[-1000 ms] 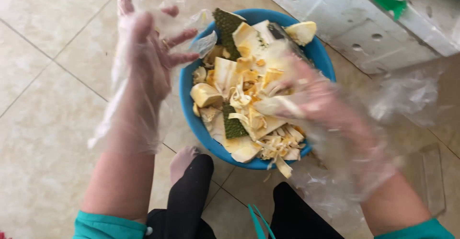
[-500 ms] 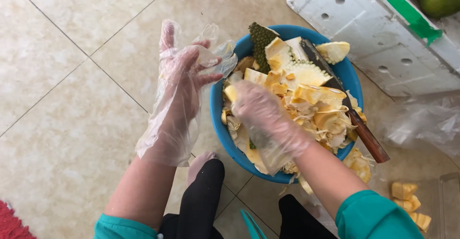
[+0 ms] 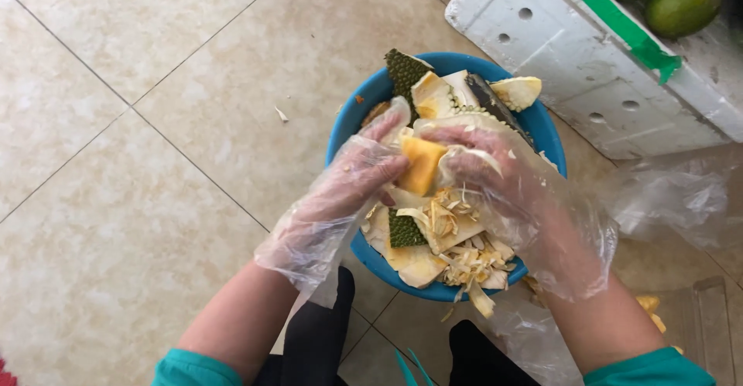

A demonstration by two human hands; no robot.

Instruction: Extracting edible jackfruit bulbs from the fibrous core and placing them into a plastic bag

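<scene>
1. Head view, centre of frame: yellow jackfruit pod (image 3: 422,165) pinched between both hands, directly above the blue plastic bowl (image 3: 350,119).
2. Left hand (image 3: 350,181) in a loose, clear disposable glove, fingers curled onto the pod's left face, thumb side pressing in; partly closed, not a full fist.
3. Right hand (image 3: 507,189), likewise gloved, fingers bent over the pod's right and upper edge; closed onto it from the opposite side.
4. Pod's long axis running roughly up and down the frame, tilted slightly; equally near both hands, touching each.
5. Pod smooth, waxy and orange-yellow, wedge-shaped.
6. Bowl round, filled with pale fibrous strands (image 3: 453,223), cream rind pieces and a green spiky rind piece (image 3: 404,230); a dark, long blade-like thing lying among the scraps, upper right of the bowl, too hidden to name surely.
7. Upper right of frame: white foam box (image 3: 557,53) with a green tape strip, green mangoes (image 3: 681,3) above it.
8. Right edge: crumpled clear plastic bag (image 3: 673,200) on the beige tiled floor (image 3: 139,162).
</scene>
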